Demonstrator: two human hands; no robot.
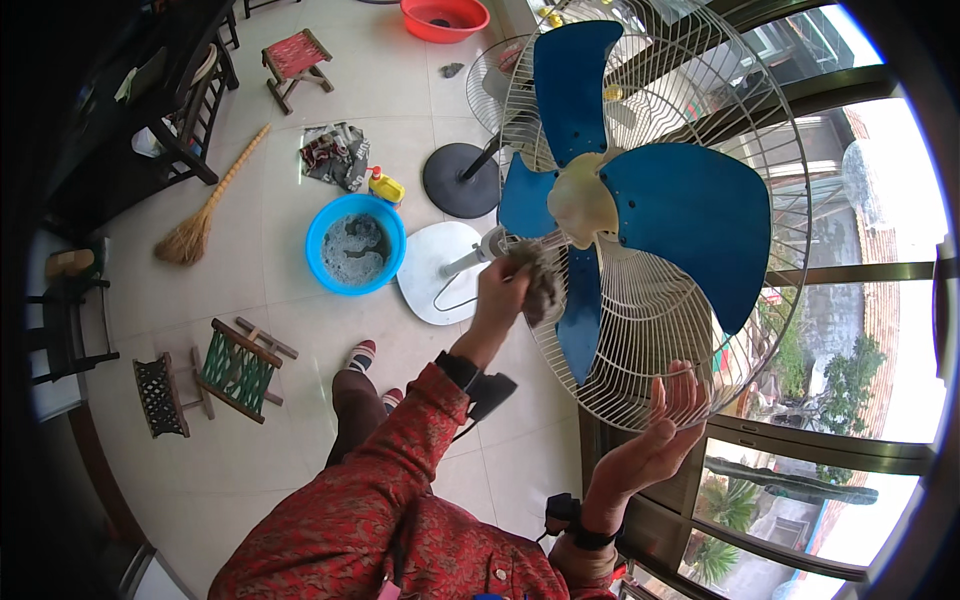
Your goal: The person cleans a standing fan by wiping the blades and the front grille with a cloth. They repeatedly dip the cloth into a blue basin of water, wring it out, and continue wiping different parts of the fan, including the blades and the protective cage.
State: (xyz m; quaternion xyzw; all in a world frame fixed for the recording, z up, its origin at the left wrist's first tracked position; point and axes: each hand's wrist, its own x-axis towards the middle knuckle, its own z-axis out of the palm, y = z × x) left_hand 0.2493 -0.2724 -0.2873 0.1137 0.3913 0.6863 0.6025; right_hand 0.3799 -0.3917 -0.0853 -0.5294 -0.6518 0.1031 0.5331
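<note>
My left hand holds a crumpled grey-brown cloth against the left part of a large wire fan guard, beside the lower blade. Four blue fan blades around a yellowed hub face me, uncovered on this side. At the guard's lower rim is my right hand, its thumb by the rim and its fingers up against the wires. A white fan base with a grey pole stands on the floor below. Beside it, a blue basin contains sudsy, dark water.
Near the basin are a yellow bottle and patterned cloths. A black-based fan stands behind. Folding stools, a straw broom and a red basin are on the floor. Framed windows line the right.
</note>
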